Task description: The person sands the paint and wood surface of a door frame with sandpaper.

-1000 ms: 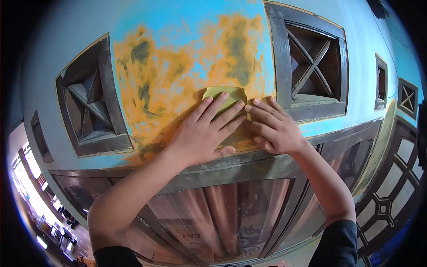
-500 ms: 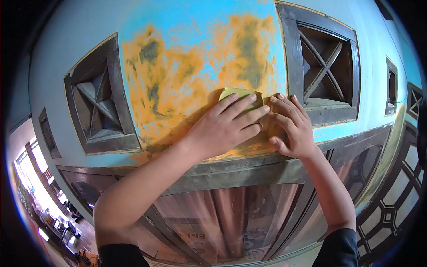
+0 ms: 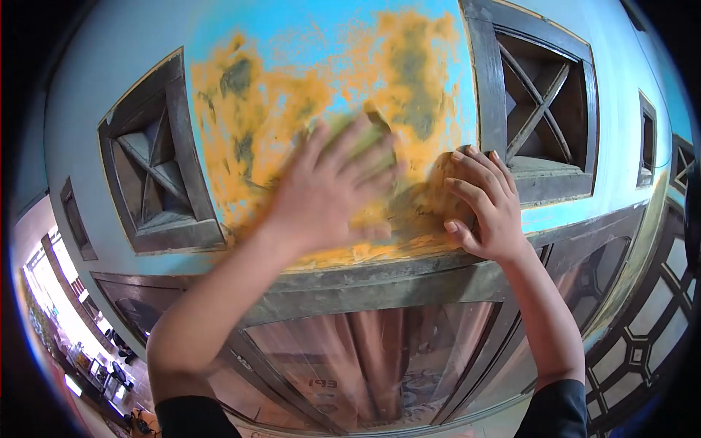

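Against the wall (image 3: 77,135), sheet (image 3: 378,129) under left hand (image 3: 321,191)

Head view: blurred, the left hand spreads its fingers over the sheet on the orange patch (image 3: 290,95), between left vent (image 3: 152,172) and right vent (image 3: 542,108). The right hand (image 3: 488,201), fingers slightly apart, thumb out, is just beside the right vent

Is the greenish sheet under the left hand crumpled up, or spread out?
Spread out: the sheet shows broadly beneath the left hand; whether it is doubled, I cannot tell.
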The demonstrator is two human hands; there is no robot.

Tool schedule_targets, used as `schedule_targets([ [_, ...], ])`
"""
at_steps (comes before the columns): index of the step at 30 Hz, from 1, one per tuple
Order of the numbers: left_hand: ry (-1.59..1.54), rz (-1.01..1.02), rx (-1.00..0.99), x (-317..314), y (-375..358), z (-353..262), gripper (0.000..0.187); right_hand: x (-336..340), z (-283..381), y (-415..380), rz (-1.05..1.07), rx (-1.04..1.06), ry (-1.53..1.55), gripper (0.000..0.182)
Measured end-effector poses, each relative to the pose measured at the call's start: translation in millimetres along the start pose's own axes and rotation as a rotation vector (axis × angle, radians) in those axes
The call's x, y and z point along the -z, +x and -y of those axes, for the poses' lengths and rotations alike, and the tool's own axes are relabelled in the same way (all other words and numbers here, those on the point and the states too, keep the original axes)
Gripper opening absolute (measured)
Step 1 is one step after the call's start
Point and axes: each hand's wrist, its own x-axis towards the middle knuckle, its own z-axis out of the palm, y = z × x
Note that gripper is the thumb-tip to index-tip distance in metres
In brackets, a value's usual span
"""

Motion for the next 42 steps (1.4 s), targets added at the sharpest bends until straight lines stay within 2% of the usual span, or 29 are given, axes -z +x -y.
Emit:
schedule_targets([
  [1, 0.065, 0.034, -0.045, -3, -5, -3, 0.087, 0, 0, 0, 0.02, -0.01, 0.001, 0.045],
  [5, 0.188, -0.155, 0.233, 15, 17, 75, 0.082, -2, 3, 1, 0.049, -0.05, -0.086, 0.049],
  [8, 0.219, -0.24, 0.295, 17, 21, 81, 0.08, -3, 6, 4, 0.072, -0.106, -0.134, 0.056],
  [9, 0.194, -0.166, 0.255, 13, 15, 63, 0.078, -3, 7, 7, 0.083, -0.125, -0.151, 0.058],
  [12, -0.1, -0.007, -0.077, 2, -16, 10, 0.075, 0, 8, 27, 0.119, -0.175, -0.201, 0.067],
  [15, 0.015, 0.005, 0.015, 16, -1, 43, 0.072, -6, 7, 66, 0.068, -0.187, -0.234, 0.066],
  [18, 0.073, -0.258, 0.322, 23, 22, 113, 0.077, -18, 5, 96, -0.026, -0.242, -0.237, 0.063],
  [21, 0.069, -0.49, 0.424, 11, 33, 169, 0.083, -19, 6, 91, -0.072, -0.245, -0.254, 0.06],
  [24, 0.171, -0.292, 0.328, 16, 39, 110, 0.09, -21, 4, 89, -0.084, -0.25, -0.247, 0.058],
  [25, 0.15, -0.228, 0.228, 12, 39, 83, 0.085, -18, 5, 89, -0.075, -0.256, -0.245, 0.058],
  [28, 0.182, -0.165, 0.161, 21, 39, 94, 0.085, -19, 3, 90, -0.08, -0.244, -0.246, 0.057],
  [31, 0.219, -0.383, 0.363, 15, 45, 172, 0.083, -20, 2, 88, -0.089, -0.24, -0.24, 0.057],
  [32, 0.242, -0.441, 0.432, 18, 47, 178, 0.083, -20, 3, 88, -0.091, -0.238, -0.237, 0.057],
  [33, 0.302, -0.456, 0.42, 12, 50, 176, 0.081, -19, 2, 88, -0.091, -0.236, -0.239, 0.057],
  [37, 0.136, -0.314, 0.178, 20, 64, 80, 0.074, -19, 3, 88, -0.095, -0.244, -0.236, 0.056],
  [40, 0.219, -0.339, 0.177, 27, 68, 125, 0.075, -19, 3, 88, -0.094, -0.241, -0.237, 0.056],
  [42, 0.232, -0.333, 0.346, 32, 71, 147, 0.074, -19, 2, 88, -0.097, -0.238, -0.237, 0.056],
])
